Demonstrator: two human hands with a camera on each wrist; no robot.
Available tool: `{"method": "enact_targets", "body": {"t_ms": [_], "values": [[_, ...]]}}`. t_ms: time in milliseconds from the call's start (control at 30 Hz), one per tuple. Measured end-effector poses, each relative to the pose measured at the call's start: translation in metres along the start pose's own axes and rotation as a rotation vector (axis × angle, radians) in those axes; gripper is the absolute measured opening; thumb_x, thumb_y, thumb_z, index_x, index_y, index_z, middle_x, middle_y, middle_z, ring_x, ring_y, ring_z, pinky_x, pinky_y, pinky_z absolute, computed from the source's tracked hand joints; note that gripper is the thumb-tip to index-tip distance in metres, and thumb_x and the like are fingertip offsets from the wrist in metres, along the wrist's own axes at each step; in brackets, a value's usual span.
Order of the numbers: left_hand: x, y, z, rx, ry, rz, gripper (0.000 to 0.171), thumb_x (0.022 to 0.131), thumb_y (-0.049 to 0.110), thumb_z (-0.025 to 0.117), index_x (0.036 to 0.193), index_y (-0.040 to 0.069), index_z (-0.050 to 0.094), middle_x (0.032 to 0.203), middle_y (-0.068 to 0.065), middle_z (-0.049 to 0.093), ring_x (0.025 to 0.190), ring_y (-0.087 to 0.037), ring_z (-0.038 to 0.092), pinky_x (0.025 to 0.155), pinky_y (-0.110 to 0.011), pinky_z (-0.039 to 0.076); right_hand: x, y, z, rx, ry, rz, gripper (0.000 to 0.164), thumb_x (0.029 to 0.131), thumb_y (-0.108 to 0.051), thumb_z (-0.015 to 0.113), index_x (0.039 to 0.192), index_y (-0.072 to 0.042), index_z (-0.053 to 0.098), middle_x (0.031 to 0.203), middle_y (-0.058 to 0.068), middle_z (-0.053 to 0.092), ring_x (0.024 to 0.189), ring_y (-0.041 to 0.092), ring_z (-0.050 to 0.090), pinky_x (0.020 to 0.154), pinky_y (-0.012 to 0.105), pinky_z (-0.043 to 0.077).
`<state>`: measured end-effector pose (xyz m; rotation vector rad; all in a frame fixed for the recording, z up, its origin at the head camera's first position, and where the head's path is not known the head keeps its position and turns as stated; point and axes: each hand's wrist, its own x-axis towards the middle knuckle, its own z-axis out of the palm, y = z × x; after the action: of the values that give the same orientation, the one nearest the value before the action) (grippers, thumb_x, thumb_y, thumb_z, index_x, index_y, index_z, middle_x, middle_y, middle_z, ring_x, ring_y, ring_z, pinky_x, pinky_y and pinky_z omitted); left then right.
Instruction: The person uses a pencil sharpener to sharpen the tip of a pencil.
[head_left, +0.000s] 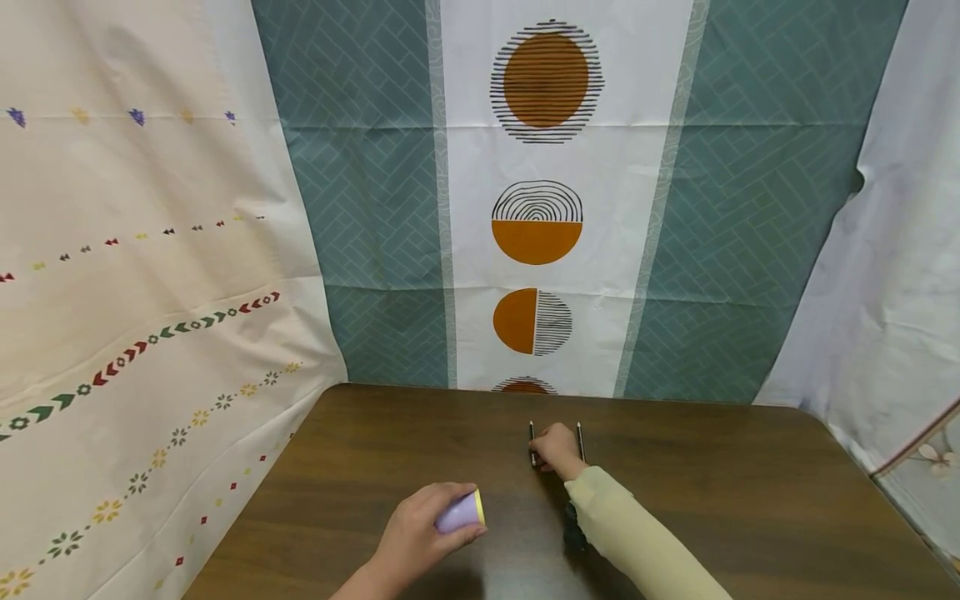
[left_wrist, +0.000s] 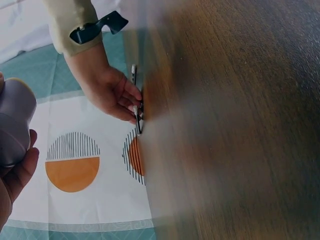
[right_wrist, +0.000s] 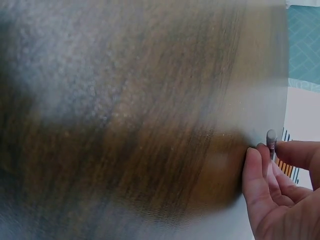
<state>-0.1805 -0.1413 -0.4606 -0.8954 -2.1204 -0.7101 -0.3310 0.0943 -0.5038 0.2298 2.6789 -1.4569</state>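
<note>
My left hand (head_left: 423, 529) holds a lilac cup (head_left: 457, 514) with a yellow rim, tilted on its side above the near part of the table. The same cup (left_wrist: 15, 120) shows at the left edge of the left wrist view. Farther off, my right hand (head_left: 557, 448) pinches a slim dark pen (head_left: 532, 432) between thumb and fingers, low over the tabletop. Only one end of that pen (right_wrist: 271, 136) appears in the right wrist view. A second dark pen (head_left: 581, 440) lies just right of the hand, roughly parallel to the first.
The brown wooden table (head_left: 360, 467) ends at a patterned green and white curtain (head_left: 375, 208). White cloths hang at both sides. A dark strap (left_wrist: 95, 30) sits around the right sleeve.
</note>
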Motion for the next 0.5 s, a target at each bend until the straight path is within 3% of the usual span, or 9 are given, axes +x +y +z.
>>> {"method": "enact_targets", "body": {"t_ms": [133, 500], "values": [[-0.0009, -0.0003, 0.0007, 0.002, -0.006, -0.008, 0.043, 0.076, 0.034, 0.090, 0.109, 0.012, 0.075, 0.100, 0.000, 0.077, 0.082, -0.009, 0.068, 0.072, -0.013, 0.052, 0.0011, 0.0020, 0.0017, -0.023, 0.008, 0.002, 0.035, 0.087, -0.006, 0.069, 0.057, -0.013, 0.053, 0.053, 0.002, 0.056, 0.051, 0.013, 0.057, 0.046, 0.028, 0.054], [-0.0019, -0.0011, 0.0008, 0.016, -0.005, -0.017, 0.044, 0.076, 0.035, 0.090, 0.109, 0.012, 0.075, 0.100, 0.000, 0.077, 0.083, -0.009, 0.068, 0.072, -0.013, 0.052, -0.0004, 0.0016, 0.0010, -0.034, 0.013, -0.019, 0.041, 0.088, -0.006, 0.070, 0.055, -0.016, 0.048, 0.049, -0.002, 0.048, 0.048, 0.013, 0.053, 0.045, 0.026, 0.052]]}}
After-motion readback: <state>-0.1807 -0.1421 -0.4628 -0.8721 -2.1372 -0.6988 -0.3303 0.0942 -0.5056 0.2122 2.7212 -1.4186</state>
